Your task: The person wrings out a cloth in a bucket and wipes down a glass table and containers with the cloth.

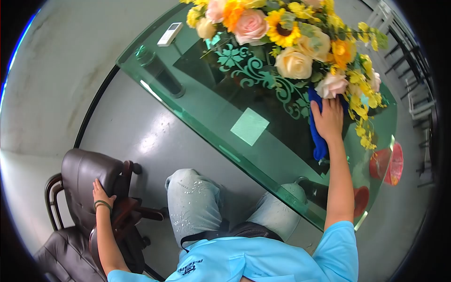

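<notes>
On the glass table [202, 127], my right hand [329, 118] lies with its fingers spread over a blue cloth [318, 136], pressing it against the surface. Just beyond the fingertips hangs a bouquet of roses, a sunflower and yellow blossoms [293, 63], whose lower flowers partly cover the cloth. My left hand [101, 195], with a dark band at the wrist, rests with fingers apart on the brown leather chair [91, 176] at the left.
A white remote control [170, 34] lies near the table's far left corner. Glossy green squares and scrollwork show in the glass. At the right stands a red bucket [393, 163]. Dark stools and white frames line the right side; a wall is at the left.
</notes>
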Demonstrator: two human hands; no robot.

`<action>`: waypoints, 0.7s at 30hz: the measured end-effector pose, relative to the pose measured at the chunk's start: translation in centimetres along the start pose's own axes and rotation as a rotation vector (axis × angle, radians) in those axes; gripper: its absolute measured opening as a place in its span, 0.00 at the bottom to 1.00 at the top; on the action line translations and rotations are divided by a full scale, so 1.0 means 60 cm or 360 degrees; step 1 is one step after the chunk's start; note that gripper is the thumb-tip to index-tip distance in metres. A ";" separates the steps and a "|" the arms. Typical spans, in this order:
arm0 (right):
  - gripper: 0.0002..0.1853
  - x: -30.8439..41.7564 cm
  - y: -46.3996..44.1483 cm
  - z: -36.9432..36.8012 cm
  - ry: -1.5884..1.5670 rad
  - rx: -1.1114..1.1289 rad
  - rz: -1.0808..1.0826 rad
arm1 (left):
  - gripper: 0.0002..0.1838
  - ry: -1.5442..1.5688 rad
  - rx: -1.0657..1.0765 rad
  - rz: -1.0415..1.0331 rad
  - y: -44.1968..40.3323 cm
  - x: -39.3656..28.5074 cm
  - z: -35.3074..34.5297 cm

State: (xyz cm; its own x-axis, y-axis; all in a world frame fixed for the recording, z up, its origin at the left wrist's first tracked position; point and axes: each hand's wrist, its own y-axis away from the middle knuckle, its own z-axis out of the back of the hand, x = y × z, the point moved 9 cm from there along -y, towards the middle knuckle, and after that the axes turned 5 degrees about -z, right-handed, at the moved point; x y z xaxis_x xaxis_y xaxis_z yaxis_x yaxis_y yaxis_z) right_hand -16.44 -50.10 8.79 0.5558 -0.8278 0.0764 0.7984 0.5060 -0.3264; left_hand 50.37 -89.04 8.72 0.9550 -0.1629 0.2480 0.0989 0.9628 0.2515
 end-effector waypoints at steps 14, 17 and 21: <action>0.32 0.000 0.280 0.129 -0.0267 0.0406 -0.0073 | 0.16 -0.0799 0.0744 -0.2579 0.417 -0.742 -0.140; 0.29 -0.064 0.331 0.173 0.0057 0.0137 -0.0272 | 0.18 -0.0651 0.0683 -0.2696 0.473 -0.835 -0.192; 0.32 -0.073 0.317 0.167 -0.0018 0.0043 -0.0252 | 0.20 -0.0578 0.0691 -0.2861 0.516 -0.850 -0.196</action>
State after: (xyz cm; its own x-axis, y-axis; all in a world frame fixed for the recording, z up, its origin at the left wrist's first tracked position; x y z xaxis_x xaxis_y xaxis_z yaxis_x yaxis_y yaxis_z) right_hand -1.37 -34.42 11.69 0.4247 -0.8952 0.1354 0.8821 0.3755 -0.2843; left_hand 7.99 -48.41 -7.14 -0.2947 -0.8680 -0.3996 0.6567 -0.4877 0.5752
